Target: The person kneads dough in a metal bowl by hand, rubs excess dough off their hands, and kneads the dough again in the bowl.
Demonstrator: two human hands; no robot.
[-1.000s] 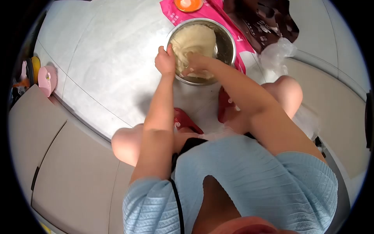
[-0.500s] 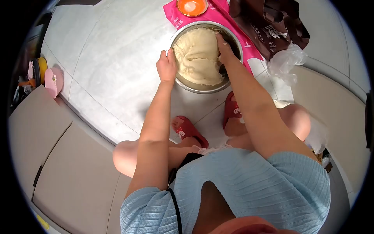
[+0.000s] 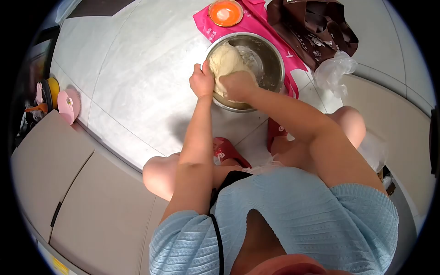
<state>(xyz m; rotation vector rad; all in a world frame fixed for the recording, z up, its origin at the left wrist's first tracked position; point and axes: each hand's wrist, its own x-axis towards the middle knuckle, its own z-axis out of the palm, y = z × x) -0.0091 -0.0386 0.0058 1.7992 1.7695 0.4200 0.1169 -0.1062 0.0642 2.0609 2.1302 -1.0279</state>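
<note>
A steel bowl (image 3: 271,58) stands on the pale floor in front of me as I squat. A lump of pale dough (image 3: 228,62) lies in its left half. My left hand (image 3: 201,82) grips the bowl's near-left rim. My right hand (image 3: 237,85) presses down on the near side of the dough, fingers curled into it. The far right of the bowl's inside shows bare metal with smears.
A small orange dish (image 3: 224,13) sits on a pink sheet (image 3: 256,23) behind the bowl. A brown bag (image 3: 311,25) and a clear plastic bag (image 3: 337,68) lie at the right. Red slippers (image 3: 228,150) are on my feet. Pink and yellow items (image 3: 68,104) lie at the left, by beige cabinets.
The dough went from spread across the bowl to a folded lump at the left. My right hand came from the far rim back onto the dough's near side. Left hand kept hold of the rim.
</note>
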